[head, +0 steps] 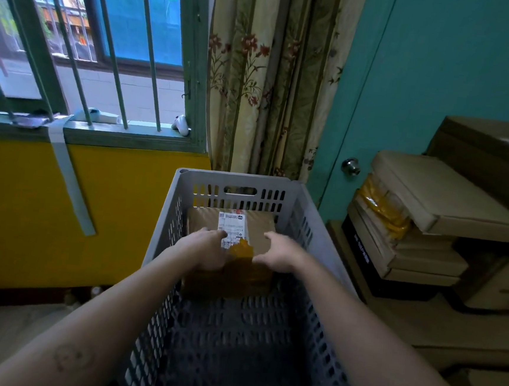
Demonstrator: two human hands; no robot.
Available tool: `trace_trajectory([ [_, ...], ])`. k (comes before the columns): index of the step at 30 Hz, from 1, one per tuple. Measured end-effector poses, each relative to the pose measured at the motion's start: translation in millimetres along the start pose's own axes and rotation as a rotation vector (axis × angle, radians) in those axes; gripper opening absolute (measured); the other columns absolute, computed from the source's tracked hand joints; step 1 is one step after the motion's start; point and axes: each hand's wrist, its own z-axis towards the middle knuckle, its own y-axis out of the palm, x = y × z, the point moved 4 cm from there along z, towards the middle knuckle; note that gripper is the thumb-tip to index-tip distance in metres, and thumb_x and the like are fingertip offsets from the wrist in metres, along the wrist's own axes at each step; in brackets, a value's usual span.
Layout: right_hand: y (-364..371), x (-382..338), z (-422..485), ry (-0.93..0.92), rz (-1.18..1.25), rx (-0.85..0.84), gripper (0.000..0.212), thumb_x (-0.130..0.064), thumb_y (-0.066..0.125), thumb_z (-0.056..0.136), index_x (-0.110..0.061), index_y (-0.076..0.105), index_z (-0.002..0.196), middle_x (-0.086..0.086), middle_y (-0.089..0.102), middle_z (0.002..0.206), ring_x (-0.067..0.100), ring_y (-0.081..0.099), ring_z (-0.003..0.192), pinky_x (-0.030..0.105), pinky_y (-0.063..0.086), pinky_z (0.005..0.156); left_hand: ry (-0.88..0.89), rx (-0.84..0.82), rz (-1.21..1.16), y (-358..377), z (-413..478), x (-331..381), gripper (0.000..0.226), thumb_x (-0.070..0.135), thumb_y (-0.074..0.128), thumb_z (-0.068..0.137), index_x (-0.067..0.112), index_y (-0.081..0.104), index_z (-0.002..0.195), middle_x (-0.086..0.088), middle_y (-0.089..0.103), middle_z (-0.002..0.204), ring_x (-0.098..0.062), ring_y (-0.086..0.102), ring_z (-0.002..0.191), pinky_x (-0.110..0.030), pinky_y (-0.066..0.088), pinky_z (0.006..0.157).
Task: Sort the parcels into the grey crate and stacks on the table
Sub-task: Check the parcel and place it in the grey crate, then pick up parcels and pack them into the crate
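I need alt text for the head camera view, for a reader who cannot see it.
A left hand and a right hand reach into a grey crate and touch a brown parcel with a white label, lying at its far end. Stacked cardboard parcels stand at right.
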Motion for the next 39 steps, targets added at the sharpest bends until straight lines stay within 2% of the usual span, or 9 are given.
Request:
trace_trajectory([
  [4,27.6,22.0,24.7,0.124,0.132,-0.051,0.093,-0.033,0.073,0.087,-0.014,0.015,0.158,0.013,0.027,0.16,0.032,0.031,0.145,0.045,0.035,0.116,0.011,-0.066,0.047,3.7,-2.7,3.5,0.066,0.045,0.05,0.102,0.026,0.021,0.159,-0.01,0.027,0.162,-0.034,0.029,0.147,-0.045,0.031,0.119],
  [7,35.1,30.5,30.4,0.131,0.218,-0.04,0.096,-0.033,0.074,0.086,-0.014,0.013,0.158,0.013,0.027,0.16,0.031,0.031,0.145,0.044,0.034,0.116,0.022,-0.101,0.053,5.6,-3.1,6.6,0.059,0.037,0.042,0.107,0.022,0.019,0.159,-0.007,0.026,0.163,-0.03,0.027,0.149,-0.037,0.027,0.119],
  [13,39.5,37.6,32.7,0.149,0.226,-0.054,0.089,-0.035,0.071,0.089,-0.013,0.019,0.157,0.013,0.027,0.16,0.03,0.032,0.145,0.039,0.034,0.116,-0.054,-0.165,-0.078,20.5,5.7,-7.8,0.074,0.043,0.056,0.099,0.021,0.02,0.159,-0.011,0.033,0.16,-0.03,0.034,0.145,-0.04,0.033,0.116],
  [21,39.4,38.2,33.0,0.131,0.23,-0.117,0.089,-0.036,0.07,0.09,-0.019,0.016,0.158,0.013,0.018,0.163,0.031,0.024,0.148,0.041,0.029,0.118,-0.029,-0.145,-0.111,22.4,9.5,-8.4,0.078,0.048,0.058,0.097,0.023,0.019,0.16,-0.01,0.033,0.16,-0.03,0.035,0.145,-0.043,0.036,0.116],
  [24,27.7,33.0,30.0,0.119,0.142,-0.04,0.092,-0.039,0.071,0.087,-0.02,0.015,0.158,0.017,0.009,0.165,0.036,0.022,0.148,0.047,0.027,0.12,0.001,-0.114,-0.105,19.0,8.7,-5.2,0.078,0.048,0.057,0.097,0.022,0.019,0.16,-0.01,0.032,0.161,-0.03,0.034,0.146,-0.042,0.034,0.117],
  [30,-24.4,-5.2,-8.1,-0.095,0.124,0.127,0.084,-0.038,0.07,0.089,-0.021,0.024,0.157,0.007,0.027,0.161,0.026,0.032,0.144,0.04,0.034,0.114,0.093,-0.029,-0.175,7.0,3.6,10.4,0.08,0.047,0.061,0.096,0.023,0.019,0.159,-0.01,0.032,0.161,-0.031,0.038,0.144,-0.042,0.038,0.115],
  [36,-46.1,-12.2,-63.0,-0.204,0.153,0.237,0.082,-0.035,0.067,0.093,-0.026,0.018,0.158,-0.001,0.012,0.166,0.019,0.014,0.151,0.036,0.021,0.12,0.216,0.059,-0.244,-5.8,-15.1,36.7,0.075,0.044,0.062,0.096,0.023,0.025,0.157,-0.009,0.032,0.161,-0.029,0.037,0.144,-0.042,0.038,0.115],
  [39,-50.5,-6.4,-87.0,-0.255,0.191,0.328,0.079,-0.032,0.065,0.094,-0.026,0.018,0.158,-0.002,0.013,0.166,0.016,0.013,0.151,0.032,0.019,0.119,0.285,0.102,-0.252,-9.6,-24.6,54.8,0.075,0.045,0.062,0.095,0.024,0.026,0.157,-0.007,0.034,0.16,-0.027,0.035,0.145,-0.043,0.036,0.116],
])
